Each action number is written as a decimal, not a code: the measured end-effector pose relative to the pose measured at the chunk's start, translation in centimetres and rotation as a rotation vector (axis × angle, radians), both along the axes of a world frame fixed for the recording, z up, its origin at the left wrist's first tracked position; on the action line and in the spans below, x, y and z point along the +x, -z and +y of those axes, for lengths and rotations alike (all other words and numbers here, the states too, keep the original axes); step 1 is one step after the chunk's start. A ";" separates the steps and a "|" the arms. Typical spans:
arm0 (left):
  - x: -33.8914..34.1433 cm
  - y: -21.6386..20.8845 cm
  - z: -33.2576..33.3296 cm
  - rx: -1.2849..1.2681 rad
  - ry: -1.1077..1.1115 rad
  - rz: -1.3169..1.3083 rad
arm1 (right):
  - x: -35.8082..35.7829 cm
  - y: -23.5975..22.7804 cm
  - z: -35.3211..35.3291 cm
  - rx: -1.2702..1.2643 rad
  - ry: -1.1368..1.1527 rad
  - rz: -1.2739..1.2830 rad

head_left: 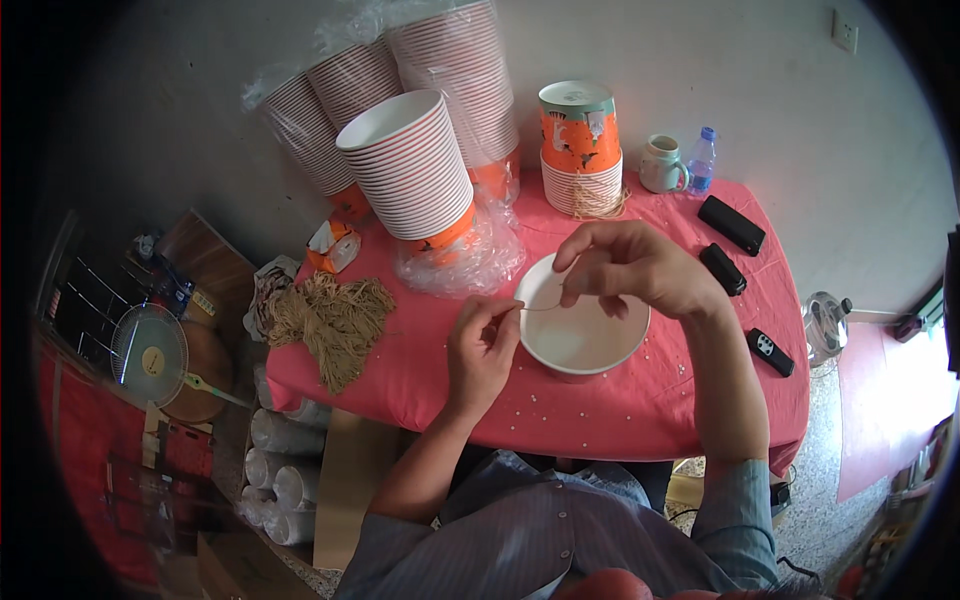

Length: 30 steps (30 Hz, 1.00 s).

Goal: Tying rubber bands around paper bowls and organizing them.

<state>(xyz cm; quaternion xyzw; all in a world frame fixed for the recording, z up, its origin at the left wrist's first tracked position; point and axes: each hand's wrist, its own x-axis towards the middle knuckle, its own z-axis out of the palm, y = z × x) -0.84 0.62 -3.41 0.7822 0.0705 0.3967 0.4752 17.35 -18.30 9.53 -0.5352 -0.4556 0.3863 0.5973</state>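
Two hands, faint string, partly hidden bowl

- A plain pale grey wall rises behind the table's back edge.
- A white wall socket sits high beyond the back right corner.
- The table has rounded corners and a pink-red cloth.
- Speckled grey floor shows past the right edge, near white glare.

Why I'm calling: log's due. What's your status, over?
Left fingers pinching thin tan strand over white tub. Right fingers alongside, grip unclear. In the way: right hand, partly hiding tub.
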 end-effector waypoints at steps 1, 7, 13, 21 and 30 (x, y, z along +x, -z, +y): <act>0.1 -0.2 -0.3 -0.034 0.007 0.019 | -0.3 0.3 0.3 -0.035 -0.030 -0.030; 0.7 0.0 -0.8 -0.389 0.182 -0.011 | -0.9 2.4 1.9 0.183 -0.029 0.067; 0.2 -0.2 -0.5 -0.596 0.261 0.106 | -1.6 3.1 2.5 0.331 -0.023 0.142; 0.4 -0.3 -0.6 -0.821 0.335 0.132 | -1.1 3.7 2.4 0.390 -0.139 0.141; 0.6 -0.1 -0.3 -0.906 0.369 0.148 | -0.3 4.4 2.6 0.488 -0.186 0.202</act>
